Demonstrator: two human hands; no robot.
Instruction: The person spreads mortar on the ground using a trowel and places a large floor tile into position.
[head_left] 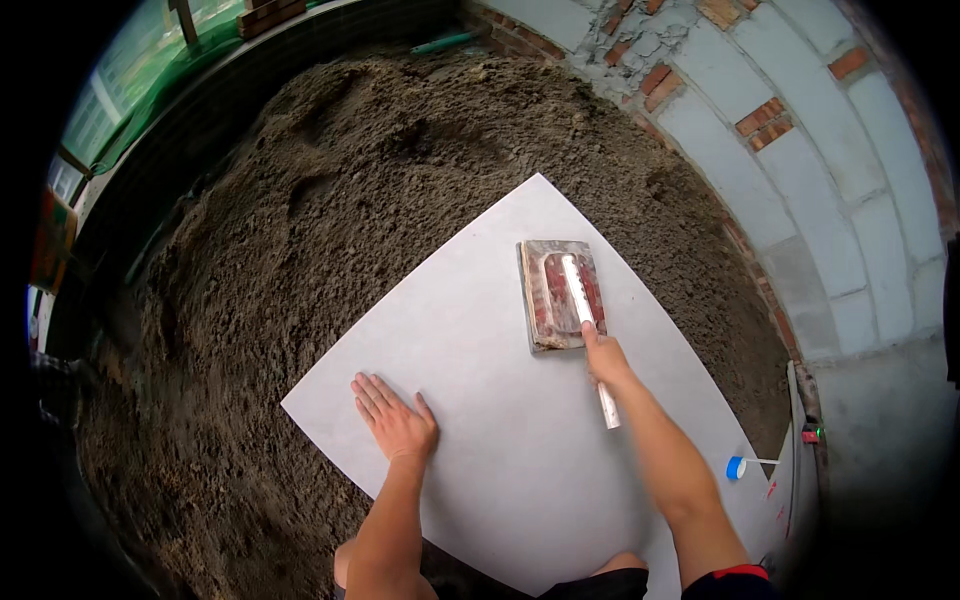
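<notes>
A large white tile [480, 420] lies over dark, crumbly mortar, one corner pointing away from me. My left hand [398, 420] rests flat on the tile near its left corner, fingers stretched out, holding nothing. My right hand [607, 358] is wrapped round the long white handle of a flat tamper [540, 310]. The tamper's rectangular head, worn and reddish on top, is over the far part of the tile. Whether its underside touches the tile, I cannot tell.
Lumpy mortar [380, 160] spreads beyond and left of the tile. A wall of pale blocks and red bricks [790, 170] rises on the right. A small blue roundish object [736, 467] with a white strip is by the tile's right edge. Green netting [150, 110] hangs at far left.
</notes>
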